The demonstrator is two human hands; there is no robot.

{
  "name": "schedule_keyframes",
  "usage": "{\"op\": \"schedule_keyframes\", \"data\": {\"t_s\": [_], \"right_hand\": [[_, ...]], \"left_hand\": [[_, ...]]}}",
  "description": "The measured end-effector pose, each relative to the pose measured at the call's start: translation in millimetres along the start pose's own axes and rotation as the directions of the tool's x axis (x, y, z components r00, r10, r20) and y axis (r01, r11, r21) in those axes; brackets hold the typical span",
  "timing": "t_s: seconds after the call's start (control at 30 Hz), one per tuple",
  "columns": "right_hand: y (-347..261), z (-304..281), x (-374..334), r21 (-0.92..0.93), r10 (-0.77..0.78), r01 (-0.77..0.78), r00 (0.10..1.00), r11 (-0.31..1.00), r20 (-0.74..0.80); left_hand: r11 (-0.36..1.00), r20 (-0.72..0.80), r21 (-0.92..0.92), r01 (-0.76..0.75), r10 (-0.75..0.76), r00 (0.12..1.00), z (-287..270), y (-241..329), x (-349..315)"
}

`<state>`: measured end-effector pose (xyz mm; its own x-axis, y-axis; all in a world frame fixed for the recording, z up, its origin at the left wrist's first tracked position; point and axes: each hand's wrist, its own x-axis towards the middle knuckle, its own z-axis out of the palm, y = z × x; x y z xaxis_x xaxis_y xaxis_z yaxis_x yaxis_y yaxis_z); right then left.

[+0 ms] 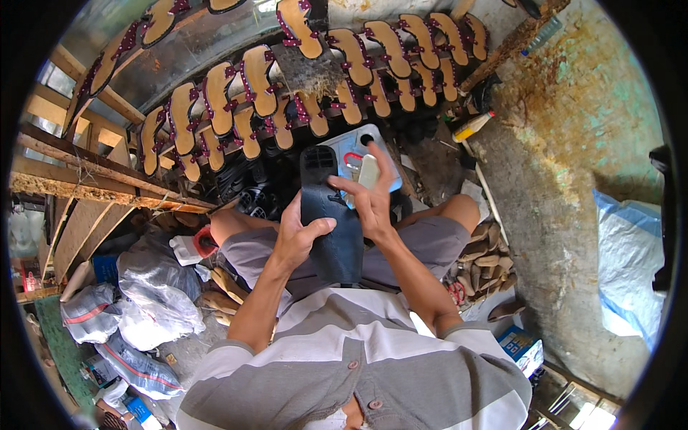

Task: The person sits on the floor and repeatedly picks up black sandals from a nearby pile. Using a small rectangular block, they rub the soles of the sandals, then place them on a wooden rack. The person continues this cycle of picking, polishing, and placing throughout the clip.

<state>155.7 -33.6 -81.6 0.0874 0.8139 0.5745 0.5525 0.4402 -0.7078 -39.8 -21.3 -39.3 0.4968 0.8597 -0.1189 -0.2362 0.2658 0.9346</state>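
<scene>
The left hand [299, 233] grips a black ridged shoe sole [331, 254] above the grey shorts [430, 247], thumb across it; the right hand [371, 204] bends over its edge, fingers spread, hold unclear.

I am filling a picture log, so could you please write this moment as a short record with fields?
Left hand: grips the black sole-shaped piece, thumb on top
Right hand: at the right side of that piece
By the right hand: pale block; whether held, cannot tell
Beyond the hands: pale blue surface
Further ahead: rows of tan sandals with dark red straps
Ahead right: yellow bottle with red cap
Lower left: plastic bags
</scene>
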Motion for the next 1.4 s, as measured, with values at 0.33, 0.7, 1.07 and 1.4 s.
{"op": "schedule_keyframes", "data": {"t_s": [0.33,0.7,1.07,1.4], "right_hand": [[-15.5,9.5,-2.9,0.612,0.209,-0.207,0.975,0.763,0.069],[-22.3,1.2,-29.6,0.635,0.204,-0.154,0.979,0.757,-0.006],[-21.7,2.2,-43.0,0.677,0.221,-0.166,0.975,0.717,0.006],[-22.7,-5.3,-6.9,0.883,0.537,-0.468,0.756,0.045,0.373]], "left_hand": [[0.997,-0.097,-0.064,-0.043,0.037,0.995,15.6,16.3,8.8],[0.985,-0.244,-0.134,-0.112,0.077,0.967,14.9,30.4,25.7],[0.971,-0.418,-0.110,-0.212,0.149,0.896,10.9,29.6,31.2],[0.707,-0.179,0.233,-0.668,0.706,0.685,35.0,-28.4,5.1]]}}
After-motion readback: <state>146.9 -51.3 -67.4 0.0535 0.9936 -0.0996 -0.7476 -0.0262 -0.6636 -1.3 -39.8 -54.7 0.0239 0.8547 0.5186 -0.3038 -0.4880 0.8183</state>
